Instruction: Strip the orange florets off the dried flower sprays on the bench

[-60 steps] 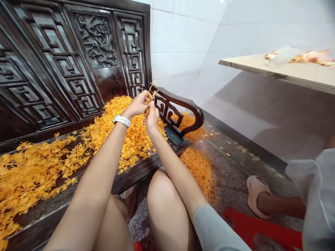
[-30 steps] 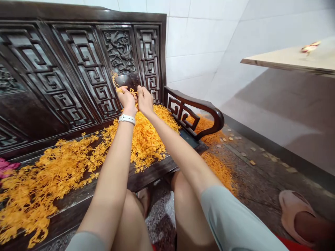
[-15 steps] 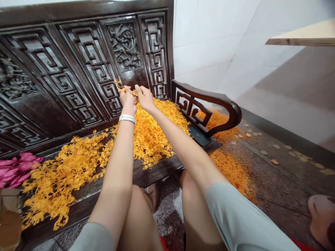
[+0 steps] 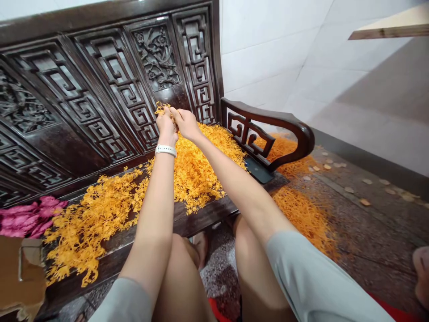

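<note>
My left hand [image 4: 166, 124], with a white band on its wrist, is closed around a small bunch of orange-yellow curly strands [image 4: 162, 108] whose tips stick out above the fingers. Right beside it, my right hand [image 4: 186, 123] pinches at the same bunch, its thumb and fingers together. Both hands are raised over a large heap of orange-yellow flower-like pieces [image 4: 197, 172] on the bench seat. Farther left on the seat lies a looser spread of similar curly pieces [image 4: 90, 219]. The exact shape of what lies between the fingers is hidden.
A dark carved wooden bench [image 4: 161, 91] has a curved armrest [image 4: 295, 129] at right, with a dark flat device [image 4: 259, 170] beside it. Pink pieces [image 4: 31, 217] and a torn cardboard box [image 4: 22, 273] are at left. Orange strands [image 4: 304, 219] cover part of the floor.
My hands have come closer together at the strands. The whole view has shifted slightly, bringing more of the cardboard box into sight at left.
</note>
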A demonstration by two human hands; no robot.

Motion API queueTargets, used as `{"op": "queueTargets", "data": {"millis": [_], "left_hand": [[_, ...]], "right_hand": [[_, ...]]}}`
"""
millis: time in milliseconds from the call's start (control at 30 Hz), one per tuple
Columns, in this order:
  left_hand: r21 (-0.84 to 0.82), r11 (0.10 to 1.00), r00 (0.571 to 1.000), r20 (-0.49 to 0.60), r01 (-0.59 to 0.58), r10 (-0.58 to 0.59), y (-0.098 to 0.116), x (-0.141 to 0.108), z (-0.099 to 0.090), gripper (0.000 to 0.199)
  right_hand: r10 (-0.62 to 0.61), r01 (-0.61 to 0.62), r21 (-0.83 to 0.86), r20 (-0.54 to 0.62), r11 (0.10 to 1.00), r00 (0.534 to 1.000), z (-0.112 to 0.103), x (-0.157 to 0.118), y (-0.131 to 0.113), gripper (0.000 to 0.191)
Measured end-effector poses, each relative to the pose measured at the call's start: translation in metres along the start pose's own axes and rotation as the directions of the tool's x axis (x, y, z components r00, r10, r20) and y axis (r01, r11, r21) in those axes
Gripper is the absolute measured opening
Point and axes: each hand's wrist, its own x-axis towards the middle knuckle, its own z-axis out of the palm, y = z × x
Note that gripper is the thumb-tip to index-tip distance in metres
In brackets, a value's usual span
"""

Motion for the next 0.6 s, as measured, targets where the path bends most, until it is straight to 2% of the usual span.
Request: {"op": "queueTargets", "data": {"millis": [100, 200, 333, 433, 500, 600], "left_hand": [[0.027, 0.996, 0.990, 0.112, 0.085, -0.088, 0.007, -0.004, -0.003, 0.048], [0.032, 0.992, 0.974, 0.187, 0.124, -0.127, 0.011, -0.004, -0.006, 0.053], [0.030, 0.984, 0.954, 0.244, 0.175, -0.177, 0.018, -0.002, -0.009, 0.051], [-0.060, 0.984, 0.961, 0.230, 0.170, -0.152, 0.024, 0.001, -0.014, 0.036], [-0.127, 0.982, 0.973, 0.203, 0.140, -0.113, 0.026, 0.003, -0.019, 0.036], [-0.156, 0.984, 0.979, 0.197, 0.081, -0.049, 0.029, 0.006, -0.027, 0.039]], "right_hand": [[0.083, -0.092, 0.251, 0.046, 0.964, 0.996, 0.002, 0.001, -0.007, 0.061], [0.200, -0.227, 0.472, 0.108, 0.852, 0.974, 0.001, -0.003, -0.020, 0.058], [0.333, -0.386, 0.579, 0.201, 0.718, 0.921, -0.010, -0.007, -0.032, 0.056], [0.365, -0.388, 0.655, 0.180, 0.649, 0.913, -0.017, -0.002, -0.036, 0.059], [0.358, -0.362, 0.689, 0.157, 0.629, 0.920, -0.020, 0.005, -0.038, 0.062], [0.350, -0.344, 0.657, 0.129, 0.671, 0.928, -0.023, 0.015, -0.036, 0.063]]}}
